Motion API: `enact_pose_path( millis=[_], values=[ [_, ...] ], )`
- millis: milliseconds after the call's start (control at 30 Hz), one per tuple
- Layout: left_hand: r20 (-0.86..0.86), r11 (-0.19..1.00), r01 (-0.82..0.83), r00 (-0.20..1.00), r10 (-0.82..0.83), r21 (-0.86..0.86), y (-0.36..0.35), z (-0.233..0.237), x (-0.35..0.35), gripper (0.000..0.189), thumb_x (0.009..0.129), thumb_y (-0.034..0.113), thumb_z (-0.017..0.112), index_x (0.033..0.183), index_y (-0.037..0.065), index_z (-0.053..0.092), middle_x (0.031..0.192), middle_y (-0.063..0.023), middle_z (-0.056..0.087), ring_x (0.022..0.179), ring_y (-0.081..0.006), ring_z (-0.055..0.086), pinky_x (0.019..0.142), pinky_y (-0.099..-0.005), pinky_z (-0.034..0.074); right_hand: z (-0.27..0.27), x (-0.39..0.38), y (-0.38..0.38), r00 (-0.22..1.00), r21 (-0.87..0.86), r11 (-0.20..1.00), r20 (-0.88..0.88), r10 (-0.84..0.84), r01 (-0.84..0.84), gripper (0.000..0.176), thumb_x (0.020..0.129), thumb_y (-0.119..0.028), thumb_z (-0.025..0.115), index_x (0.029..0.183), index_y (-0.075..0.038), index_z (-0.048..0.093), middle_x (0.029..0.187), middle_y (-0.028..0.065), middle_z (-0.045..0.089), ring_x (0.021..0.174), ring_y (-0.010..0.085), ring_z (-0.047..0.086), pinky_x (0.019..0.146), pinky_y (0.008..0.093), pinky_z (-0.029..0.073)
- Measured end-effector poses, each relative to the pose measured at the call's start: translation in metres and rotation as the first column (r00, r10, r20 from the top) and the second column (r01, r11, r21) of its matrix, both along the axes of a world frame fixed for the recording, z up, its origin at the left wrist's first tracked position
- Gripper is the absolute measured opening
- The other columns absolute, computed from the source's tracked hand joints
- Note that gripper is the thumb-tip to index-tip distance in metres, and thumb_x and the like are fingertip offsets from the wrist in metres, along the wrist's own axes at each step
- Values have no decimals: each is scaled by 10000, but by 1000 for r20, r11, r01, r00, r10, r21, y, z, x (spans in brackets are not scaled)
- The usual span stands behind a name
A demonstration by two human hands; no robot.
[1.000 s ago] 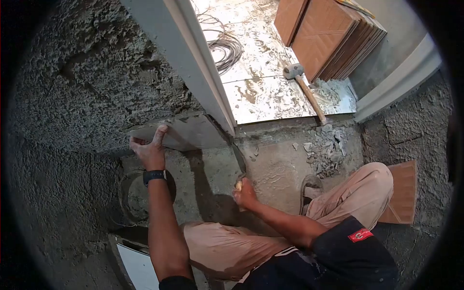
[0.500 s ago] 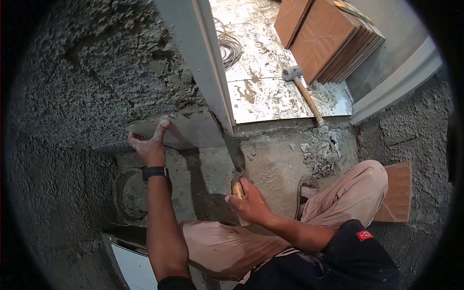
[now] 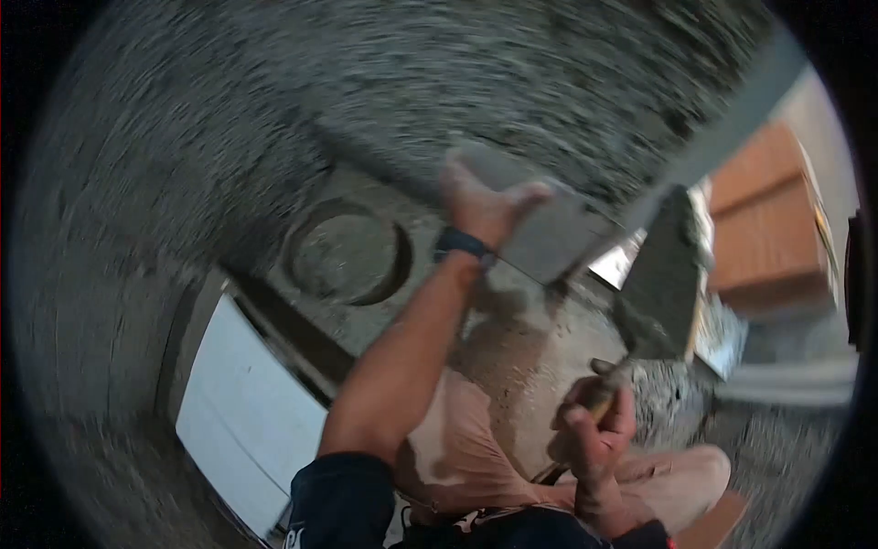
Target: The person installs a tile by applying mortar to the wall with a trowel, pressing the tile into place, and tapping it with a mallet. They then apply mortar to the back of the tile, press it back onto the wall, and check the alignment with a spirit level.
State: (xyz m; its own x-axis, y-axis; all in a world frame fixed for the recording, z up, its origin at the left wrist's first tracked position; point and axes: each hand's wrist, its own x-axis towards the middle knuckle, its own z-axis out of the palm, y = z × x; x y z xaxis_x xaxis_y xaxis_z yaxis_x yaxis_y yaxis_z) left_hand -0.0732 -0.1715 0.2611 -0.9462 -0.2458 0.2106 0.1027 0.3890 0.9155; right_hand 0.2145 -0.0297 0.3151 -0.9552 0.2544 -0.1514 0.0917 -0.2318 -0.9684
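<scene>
"What's the biggest thing in here?"

"The rough grey wall (image 3: pixel 229 137). It runs right round the corner, its surface all lumps and ridges."

"And below it?"

"A bare floor (image 3: pixel 517 366), damp-looking in the middle. The person sits low over it, in pale, stained trousers (image 3: pixel 466 439)."

"What's that at the person's left elbow?"

"A white panel (image 3: pixel 247 393), slanting. Over on the far right there's a stack of brown tiles (image 3: pixel 764 229), beyond the door frame (image 3: pixel 732 110)."

"And the round patch (image 3: pixel 343 252)?"

"Set in the floor near the wall, with a dark rim around it, between the panel and the grey tile (image 3: pixel 549 233)."

"Where's that tile exactly?"

"Upright at the foot of the wall, beside the door frame. The left hand (image 3: pixel 485 210) is against its near end, thumb and fingers spread well apart, the thumb across its face. The fingertips are too blurred to make out."

"The other hand?"

"The right hand (image 3: pixel 599 425) is clamped round the handle of a trowel (image 3: pixel 660 284). Its broad grey blade points away from the person, to the right of the tile."

"Anything smaller?"

"A dark watch (image 3: pixel 465 245) on the left wrist."
</scene>
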Motion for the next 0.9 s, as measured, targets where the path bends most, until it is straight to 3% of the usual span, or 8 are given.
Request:
enact_pose_path(
  millis=[233,367,500,567,633,733,800,900],
  values=[
    [13,999,-10,1000,9,51,-3,5,-2,1469,401,544,980,1463,-112,205,1416,-315,371,1329,-424,397,1138,-442,340,-60,16,-6,975,221,975,216,-44,-5,423,912,-117,606,1288,-5,445,797,47,564,595,122,549,514,264,453],
    [120,999,0,993,-5,44,-2,13,3,1458,413,507,983,1470,-98,181,1407,-301,360,1322,-440,391,1134,-455,341,-127,5,0,874,256,911,449,184,-323,337,906,-89,590,1228,-16,523,753,37,560,593,110,547,511,262,446],
    [120,1000,-15,993,15,2,3,11,0,1442,427,496,975,1472,-96,178,1414,-291,356,1324,-452,376,1132,-466,340,-164,-68,-31,808,613,596,122,577,-518,310,885,-95,614,1186,-22,592,871,34,617,663,135,575,591,311,489],
    [125,999,-33,992,36,-30,6,9,0,1442,430,496,972,1474,-96,174,1425,-295,347,1325,-456,374,1130,-471,341,-157,-114,-62,680,505,521,199,706,-688,340,899,-126,642,1229,-57,597,953,40,637,753,177,597,663,344,505],
    [95,998,-49,994,53,-40,8,5,0,1435,428,493,970,1466,-104,179,1422,-298,354,1320,-462,380,1122,-484,344,-343,-163,-57,477,348,407,147,866,-845,307,923,-184,660,1196,-55,610,977,61,654,763,177,594,675,330,508],
    [137,999,-24,990,28,-32,4,17,4,1431,424,485,969,1460,-112,184,1408,-295,373,1310,-464,393,1120,-494,342,-178,-210,-157,572,339,507,126,810,-793,391,916,-172,630,1275,-32,561,965,117,675,898,272,647,836,344,519],
    [134,1000,-13,991,14,-12,2,18,5,1434,425,480,969,1464,-116,179,1408,-295,377,1309,-468,396,1122,-493,341,-176,-231,-187,391,-359,400,102,915,-843,312,916,-211,630,1161,-22,593,906,104,661,763,224,646,711,332,514],
    [158,1000,9,987,-7,-11,-2,21,2,1429,432,468,967,1468,-117,176,1414,-295,377,1309,-470,397,1125,-490,340,-148,-253,-231,242,-56,263,247,938,-963,289,902,-263,651,1029,-8,602,852,97,642,675,188,626,618,338,483]
  ],
)
